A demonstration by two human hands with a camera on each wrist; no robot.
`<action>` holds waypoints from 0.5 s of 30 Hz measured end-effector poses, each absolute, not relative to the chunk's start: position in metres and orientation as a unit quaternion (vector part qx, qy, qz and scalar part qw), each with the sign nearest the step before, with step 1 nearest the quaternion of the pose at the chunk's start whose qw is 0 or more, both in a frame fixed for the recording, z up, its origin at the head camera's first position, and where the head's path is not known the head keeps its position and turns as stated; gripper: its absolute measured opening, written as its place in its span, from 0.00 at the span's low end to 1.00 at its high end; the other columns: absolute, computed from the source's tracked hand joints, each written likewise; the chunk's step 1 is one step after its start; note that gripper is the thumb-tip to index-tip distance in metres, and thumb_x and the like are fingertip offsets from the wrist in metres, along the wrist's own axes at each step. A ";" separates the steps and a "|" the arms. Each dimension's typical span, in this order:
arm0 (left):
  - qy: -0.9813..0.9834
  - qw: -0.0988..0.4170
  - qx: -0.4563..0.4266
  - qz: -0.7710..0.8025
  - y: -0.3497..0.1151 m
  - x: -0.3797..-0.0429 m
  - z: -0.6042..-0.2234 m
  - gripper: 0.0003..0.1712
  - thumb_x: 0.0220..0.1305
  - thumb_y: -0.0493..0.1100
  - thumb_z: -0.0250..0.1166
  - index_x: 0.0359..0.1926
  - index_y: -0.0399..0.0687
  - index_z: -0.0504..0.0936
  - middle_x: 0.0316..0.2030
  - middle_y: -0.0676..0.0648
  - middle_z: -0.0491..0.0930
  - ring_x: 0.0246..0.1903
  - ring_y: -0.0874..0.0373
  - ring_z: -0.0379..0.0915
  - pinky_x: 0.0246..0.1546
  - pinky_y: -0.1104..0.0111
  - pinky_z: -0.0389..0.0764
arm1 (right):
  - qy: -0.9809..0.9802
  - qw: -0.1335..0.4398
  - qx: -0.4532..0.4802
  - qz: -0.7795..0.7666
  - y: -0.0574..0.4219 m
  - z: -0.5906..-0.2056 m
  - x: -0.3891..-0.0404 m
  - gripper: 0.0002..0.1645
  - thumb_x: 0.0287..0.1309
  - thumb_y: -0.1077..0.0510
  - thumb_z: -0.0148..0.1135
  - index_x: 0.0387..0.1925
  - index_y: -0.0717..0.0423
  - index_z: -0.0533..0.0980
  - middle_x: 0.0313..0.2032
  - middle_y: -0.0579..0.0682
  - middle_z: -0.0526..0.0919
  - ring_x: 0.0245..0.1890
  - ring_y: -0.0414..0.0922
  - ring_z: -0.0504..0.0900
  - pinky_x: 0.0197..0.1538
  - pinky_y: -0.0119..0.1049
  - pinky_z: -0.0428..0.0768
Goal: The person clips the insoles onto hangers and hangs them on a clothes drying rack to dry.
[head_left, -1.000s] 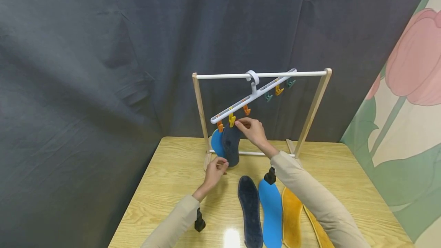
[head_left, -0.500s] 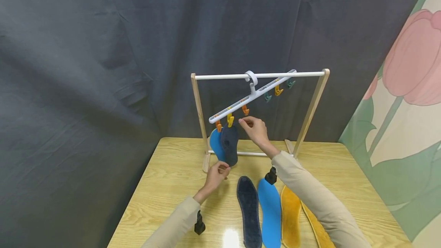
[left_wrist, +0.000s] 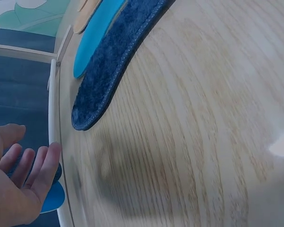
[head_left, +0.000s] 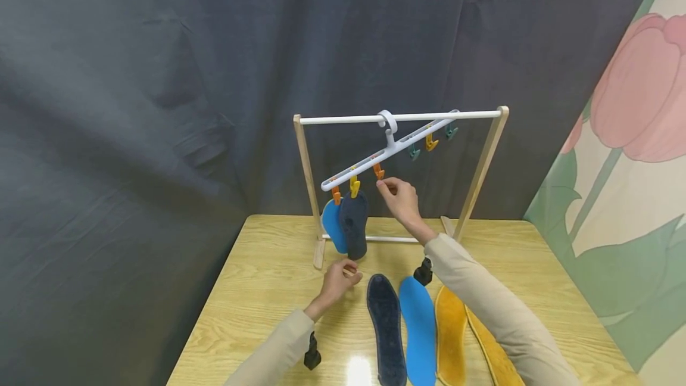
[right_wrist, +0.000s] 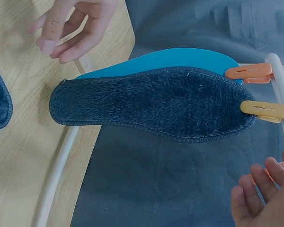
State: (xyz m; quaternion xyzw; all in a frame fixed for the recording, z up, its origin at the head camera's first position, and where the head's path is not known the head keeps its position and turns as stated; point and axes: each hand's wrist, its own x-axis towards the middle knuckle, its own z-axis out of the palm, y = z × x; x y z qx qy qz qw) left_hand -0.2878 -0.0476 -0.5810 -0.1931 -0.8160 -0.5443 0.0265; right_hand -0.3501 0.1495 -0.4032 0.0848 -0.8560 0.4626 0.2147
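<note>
A dark blue fuzzy insole [right_wrist: 151, 104] hangs from a yellow clip [right_wrist: 264, 110] on the white clip hanger [head_left: 364, 165]. Behind it a bright blue insole [head_left: 333, 225] hangs from the end orange clip [head_left: 336, 195]. My right hand [head_left: 401, 200] is raised beside the hanger, fingertips right at the lower end of another orange clip [head_left: 378, 170]; its fingers look loosely bent in the right wrist view. Below the hanging insoles, my left hand [head_left: 337, 282] is held over the table with relaxed fingers and nothing in it.
A wooden stand with a white rail [head_left: 445, 115] carries the hanger, which has further green and yellow clips [head_left: 431, 142] on its right half. On the table [head_left: 257, 290] lie a dark insole [head_left: 387, 329], a blue insole [head_left: 419, 329] and two mustard insoles [head_left: 451, 338].
My right hand has left the dark insole's top and moved right to the middle orange clip. The left hand has dropped away from the insole's lower end. Both hung insoles stay clipped.
</note>
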 end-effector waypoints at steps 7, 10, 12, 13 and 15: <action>-0.813 -0.006 -0.173 -0.556 -0.043 -0.286 -0.582 0.11 0.65 0.34 0.67 0.47 0.32 0.81 0.37 0.40 0.78 0.29 0.39 0.82 0.25 0.53 0.84 | -0.856 0.235 0.069 0.456 0.151 -0.398 -0.349 0.17 0.70 0.51 0.59 0.45 0.62 0.80 0.40 0.59 0.85 0.40 0.54 0.82 0.47 0.53 0.76; -0.816 -0.013 -0.174 -0.551 -0.042 -0.284 -0.584 0.12 0.65 0.33 0.67 0.48 0.30 0.80 0.37 0.38 0.78 0.29 0.35 0.81 0.25 0.52 0.84 | -0.857 0.235 0.053 0.455 0.152 -0.395 -0.350 0.17 0.69 0.51 0.60 0.46 0.63 0.76 0.42 0.60 0.82 0.42 0.56 0.80 0.48 0.54 0.74; -0.817 -0.017 -0.174 -0.549 -0.041 -0.284 -0.585 0.14 0.65 0.32 0.66 0.49 0.29 0.79 0.38 0.36 0.78 0.28 0.34 0.80 0.25 0.51 0.84 | -0.858 0.230 0.047 0.458 0.153 -0.392 -0.350 0.19 0.69 0.51 0.60 0.49 0.63 0.74 0.46 0.61 0.81 0.45 0.58 0.80 0.51 0.54 0.74; -0.819 -0.016 -0.176 -0.546 -0.041 -0.283 -0.586 0.14 0.65 0.32 0.66 0.50 0.28 0.79 0.38 0.35 0.78 0.27 0.34 0.80 0.24 0.52 0.84 | -0.858 0.225 0.046 0.460 0.153 -0.391 -0.351 0.20 0.69 0.51 0.59 0.51 0.63 0.73 0.48 0.62 0.80 0.47 0.58 0.80 0.52 0.54 0.74; -0.823 -0.017 -0.177 -0.540 -0.040 -0.282 -0.587 0.16 0.64 0.32 0.67 0.51 0.27 0.78 0.39 0.34 0.77 0.26 0.35 0.80 0.23 0.53 0.84 | -0.856 0.216 0.050 0.466 0.153 -0.389 -0.352 0.23 0.70 0.51 0.59 0.56 0.64 0.71 0.53 0.63 0.78 0.51 0.59 0.79 0.54 0.55 0.75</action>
